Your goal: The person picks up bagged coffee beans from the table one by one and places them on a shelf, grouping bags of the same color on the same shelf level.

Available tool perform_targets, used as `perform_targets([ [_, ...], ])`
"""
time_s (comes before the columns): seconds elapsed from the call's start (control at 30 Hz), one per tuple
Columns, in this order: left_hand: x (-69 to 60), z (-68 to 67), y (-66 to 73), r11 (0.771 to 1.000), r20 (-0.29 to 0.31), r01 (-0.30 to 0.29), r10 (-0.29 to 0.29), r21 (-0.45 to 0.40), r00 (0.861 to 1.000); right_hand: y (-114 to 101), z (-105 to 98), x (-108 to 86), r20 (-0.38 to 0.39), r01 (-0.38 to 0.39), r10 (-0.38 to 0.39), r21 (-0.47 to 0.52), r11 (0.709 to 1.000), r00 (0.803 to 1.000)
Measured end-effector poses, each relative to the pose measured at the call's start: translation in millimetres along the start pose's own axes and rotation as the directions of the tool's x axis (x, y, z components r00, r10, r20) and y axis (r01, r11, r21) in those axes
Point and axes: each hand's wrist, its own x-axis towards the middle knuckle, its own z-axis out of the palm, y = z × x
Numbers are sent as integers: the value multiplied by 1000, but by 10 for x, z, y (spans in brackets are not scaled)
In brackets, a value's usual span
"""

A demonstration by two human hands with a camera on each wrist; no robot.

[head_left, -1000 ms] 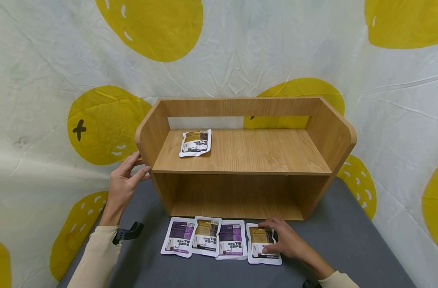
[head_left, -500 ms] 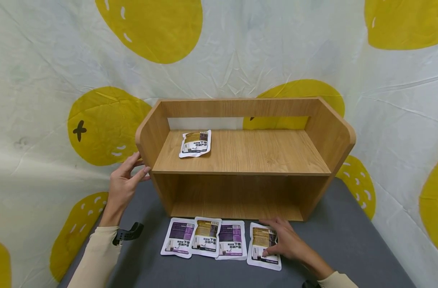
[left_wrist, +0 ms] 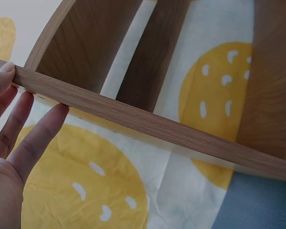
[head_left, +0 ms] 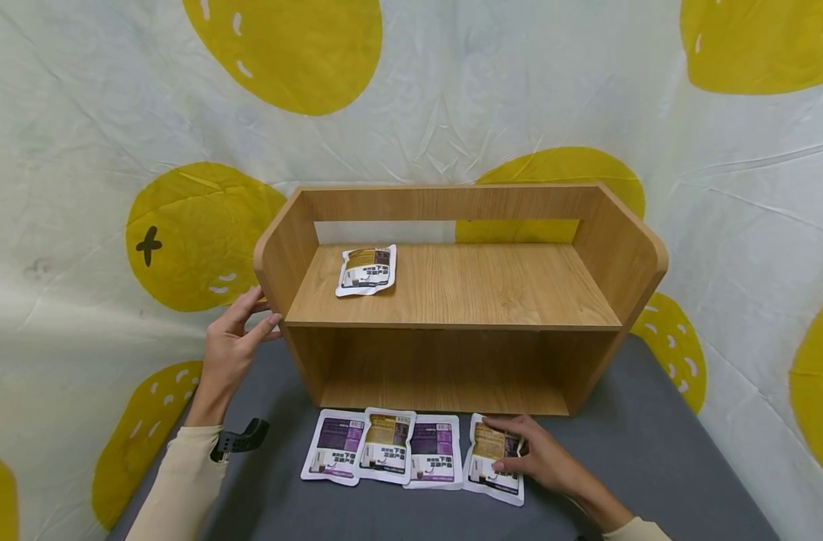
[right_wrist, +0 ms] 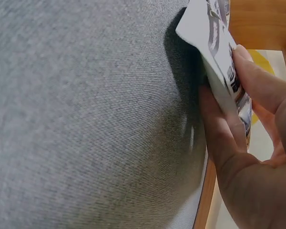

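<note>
My right hand (head_left: 536, 454) pinches a white pouch with a gold-brown label (head_left: 490, 442) at the right end of a row on the grey table. In the right wrist view, its digits lie on both faces of the pouch (right_wrist: 200, 36), whose edge stands off the cloth. With thumb and nearly straight fingers, my left hand (head_left: 228, 349) touches the left side panel of a wooden two-tier shelf (head_left: 465, 289). The left wrist view has the thumb on the panel's edge (left_wrist: 133, 121) and fingertips along the outer face.
Beside the held pouch lie a purple-label pouch (head_left: 433, 451), a gold-brown pouch (head_left: 386, 445) and another purple one (head_left: 335, 446), partly overlapping. One more gold-brown pouch (head_left: 367, 270) lies on the upper tier, left. A patterned curtain (head_left: 438, 98) hangs behind.
The right-hand pouch has turned a little and shifted left, up against the neighbouring purple-label pouch. My right hand has moved slightly with it. The left hand stays at the panel.
</note>
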Motion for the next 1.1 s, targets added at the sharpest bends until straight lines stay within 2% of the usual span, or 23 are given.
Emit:
perform_targets([
  [0.07,-1,-2,1,1000,0,1,-1,1,1000,24,-2,-10,-13,50,-50,14,999,999],
  [0.13,-2,-4,-4,1000,0,2,-2,0,1000,41,-14,-14,-9,58,-58,30,998,998],
  [0.33,-5,-3,2,1000,-1,2,-2,-2,1000,80,-42,-9,57,-51,42,178,983,997],
  [0.43,-5,1,4,1000,-3,4,-4,0,1000,91,-41,-5,81,-76,58,233,970,995],
  [0.67,-2,-2,-11,1000,-4,-6,6,4,1000,102,-55,-2,89,-136,118,249,959,989],
  [0.93,-3,-3,0,1000,-1,0,0,-3,1000,81,-80,-16,106,-149,121,309,939,987],
  [1.1,-4,-3,-1,1000,1,-7,7,-6,1000,25,-136,15,127,-193,160,316,929,979],
])
